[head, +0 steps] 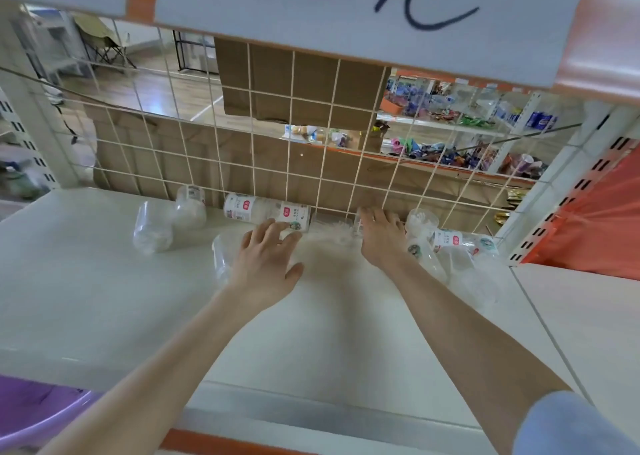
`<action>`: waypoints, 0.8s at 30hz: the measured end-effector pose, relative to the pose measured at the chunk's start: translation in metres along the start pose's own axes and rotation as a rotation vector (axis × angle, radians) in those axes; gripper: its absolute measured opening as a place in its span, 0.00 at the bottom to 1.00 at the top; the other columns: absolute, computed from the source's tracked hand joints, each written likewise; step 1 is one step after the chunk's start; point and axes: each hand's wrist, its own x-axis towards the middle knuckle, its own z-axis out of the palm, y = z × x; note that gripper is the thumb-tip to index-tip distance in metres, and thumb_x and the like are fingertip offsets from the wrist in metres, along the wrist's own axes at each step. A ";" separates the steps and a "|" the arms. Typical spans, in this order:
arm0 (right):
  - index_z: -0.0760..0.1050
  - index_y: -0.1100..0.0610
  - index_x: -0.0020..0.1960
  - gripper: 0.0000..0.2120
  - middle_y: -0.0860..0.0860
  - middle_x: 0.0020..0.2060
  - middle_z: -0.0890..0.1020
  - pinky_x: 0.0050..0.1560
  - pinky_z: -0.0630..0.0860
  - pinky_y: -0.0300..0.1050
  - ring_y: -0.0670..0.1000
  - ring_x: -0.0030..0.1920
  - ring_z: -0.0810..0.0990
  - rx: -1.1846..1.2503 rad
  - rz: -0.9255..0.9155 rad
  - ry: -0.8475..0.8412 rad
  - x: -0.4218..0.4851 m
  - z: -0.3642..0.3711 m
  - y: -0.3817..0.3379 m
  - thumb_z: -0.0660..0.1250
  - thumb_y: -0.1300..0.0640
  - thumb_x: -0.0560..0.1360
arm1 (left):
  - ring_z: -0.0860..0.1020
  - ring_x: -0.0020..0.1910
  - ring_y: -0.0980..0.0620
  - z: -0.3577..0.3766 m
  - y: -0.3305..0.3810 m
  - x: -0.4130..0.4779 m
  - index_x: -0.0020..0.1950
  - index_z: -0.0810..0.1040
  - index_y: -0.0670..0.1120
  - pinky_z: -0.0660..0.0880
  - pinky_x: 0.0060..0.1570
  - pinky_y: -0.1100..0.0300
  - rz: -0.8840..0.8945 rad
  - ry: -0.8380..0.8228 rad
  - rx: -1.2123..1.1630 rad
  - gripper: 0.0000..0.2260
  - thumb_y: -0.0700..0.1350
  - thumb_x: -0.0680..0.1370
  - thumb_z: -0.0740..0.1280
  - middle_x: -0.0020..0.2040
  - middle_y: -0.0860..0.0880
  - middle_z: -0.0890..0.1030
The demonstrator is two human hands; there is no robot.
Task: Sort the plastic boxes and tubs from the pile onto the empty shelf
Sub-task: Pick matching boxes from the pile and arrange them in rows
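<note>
White shelf board (pixel 104 298): the widest surface, running from the near edge to the far wire grid (pixel 270 142). Handwritten sign card (pixel 346 4) hanging across the top, above the grid. Brown cardboard (pixel 294 83) visible behind the mesh. Purple basin (pixel 31 416) at the near left corner, below the board. Blue sleeve (pixel 568 427) at the near right.

Right pile (pixel 457 264) of clear tubs, some labelled, heaped at the far right of the board against the grid. Labelled stack (pixel 256 210) lying on its side along the foot of the grid, near the centre. Left pair of clear tubs (pixel 152 229) lying just beside each other at the far left. Near clear tub (pixel 220 257) lying partly under the left wrist.

Left hand (pixel 266 257): palm down, fingers straight and spread, released, fingertips at the right end of the labelled stack. Right hand (pixel 381 236): palm down at the foot of the grid, fingers reaching over a blurred clear tub (pixel 332 229) between the stack and the pile; grasp or mere touch not distinguishable.
</note>
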 end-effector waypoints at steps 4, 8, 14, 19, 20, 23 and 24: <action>0.62 0.55 0.68 0.26 0.55 0.66 0.67 0.63 0.64 0.52 0.60 0.64 0.63 0.021 -0.009 0.038 0.003 0.000 0.002 0.56 0.69 0.71 | 0.75 0.58 0.36 -0.001 0.002 0.000 0.53 0.80 0.43 0.74 0.49 0.43 0.026 0.018 0.022 0.20 0.51 0.66 0.65 0.54 0.40 0.79; 0.66 0.55 0.66 0.23 0.53 0.64 0.70 0.60 0.66 0.50 0.58 0.63 0.64 -0.033 0.005 0.089 0.004 -0.002 0.003 0.59 0.68 0.73 | 0.65 0.68 0.41 -0.001 0.005 -0.001 0.61 0.76 0.45 0.63 0.63 0.46 -0.026 -0.023 -0.030 0.21 0.53 0.72 0.60 0.65 0.43 0.72; 0.72 0.58 0.63 0.16 0.56 0.59 0.74 0.58 0.66 0.49 0.58 0.62 0.68 0.123 0.074 0.173 -0.004 -0.016 0.003 0.64 0.60 0.76 | 0.78 0.53 0.37 -0.001 0.009 0.002 0.50 0.80 0.44 0.75 0.47 0.43 0.070 0.008 -0.020 0.20 0.54 0.68 0.59 0.51 0.42 0.80; 0.75 0.62 0.60 0.13 0.54 0.49 0.80 0.46 0.73 0.44 0.51 0.48 0.76 0.823 0.231 0.103 -0.023 -0.034 -0.001 0.61 0.61 0.77 | 0.68 0.65 0.42 -0.002 0.024 0.002 0.64 0.73 0.46 0.67 0.58 0.50 0.013 0.024 -0.214 0.23 0.54 0.72 0.59 0.64 0.45 0.73; 0.76 0.62 0.59 0.12 0.54 0.47 0.80 0.45 0.73 0.45 0.52 0.48 0.77 0.937 0.266 0.065 -0.027 -0.036 -0.003 0.61 0.62 0.77 | 0.67 0.66 0.44 0.000 0.027 0.003 0.67 0.71 0.47 0.66 0.58 0.53 -0.016 0.018 -0.278 0.23 0.53 0.74 0.60 0.66 0.47 0.70; 0.77 0.56 0.49 0.06 0.53 0.41 0.80 0.45 0.77 0.51 0.56 0.47 0.80 1.265 0.349 -0.044 -0.039 -0.038 -0.009 0.60 0.62 0.78 | 0.67 0.65 0.47 0.001 0.036 0.004 0.71 0.65 0.48 0.65 0.59 0.57 -0.124 -0.021 -0.464 0.25 0.50 0.76 0.65 0.67 0.49 0.68; 0.75 0.55 0.47 0.06 0.52 0.41 0.80 0.46 0.77 0.52 0.56 0.46 0.80 1.370 0.368 -0.081 -0.043 -0.038 -0.012 0.60 0.62 0.78 | 0.68 0.65 0.48 0.002 0.038 0.005 0.72 0.63 0.49 0.65 0.59 0.57 -0.148 -0.030 -0.511 0.27 0.50 0.75 0.66 0.67 0.49 0.68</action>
